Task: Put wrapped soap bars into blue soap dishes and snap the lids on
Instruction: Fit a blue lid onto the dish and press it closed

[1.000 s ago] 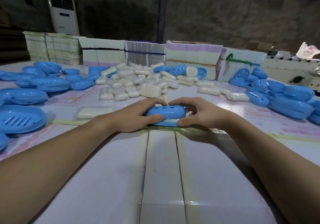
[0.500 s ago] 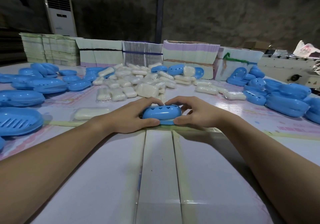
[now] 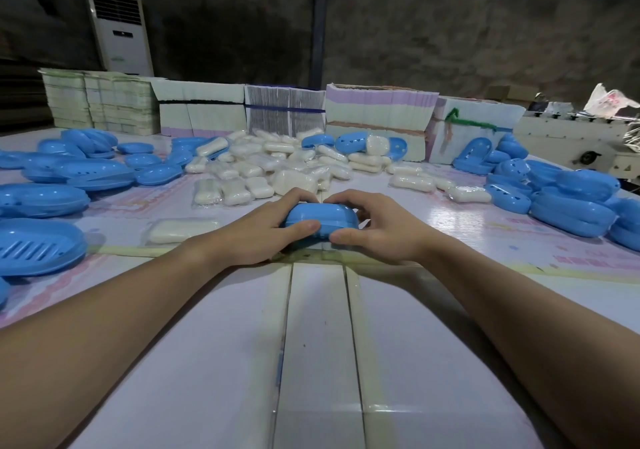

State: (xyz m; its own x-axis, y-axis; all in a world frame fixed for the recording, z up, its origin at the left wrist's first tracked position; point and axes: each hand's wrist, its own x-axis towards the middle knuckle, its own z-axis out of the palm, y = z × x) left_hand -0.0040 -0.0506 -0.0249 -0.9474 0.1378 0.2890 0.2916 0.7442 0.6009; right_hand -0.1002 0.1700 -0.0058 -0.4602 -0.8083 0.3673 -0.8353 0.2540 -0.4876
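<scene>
Both hands were clamped on the soap dish (image 3: 320, 220), left hand (image 3: 263, 233) and right hand (image 3: 375, 228) each with its grip curled round an end. Uneven squeezing risked one lid edge popping up unlatched, or the dish skidding across the table (image 3: 311, 344).

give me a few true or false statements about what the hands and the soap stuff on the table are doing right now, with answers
1. Both hands grip one closed blue soap dish. True: the left hand and right hand curl round its ends.
2. A single wrapped soap bar lies left of the left hand. True.
3. The open dish base at far left holds a soap bar. False: its slotted floor is bare.
4. The loose soap bars are piled nearer the person than the hands. False: they lie beyond the hands.
5. The held dish is red. False: it is blue.
</scene>
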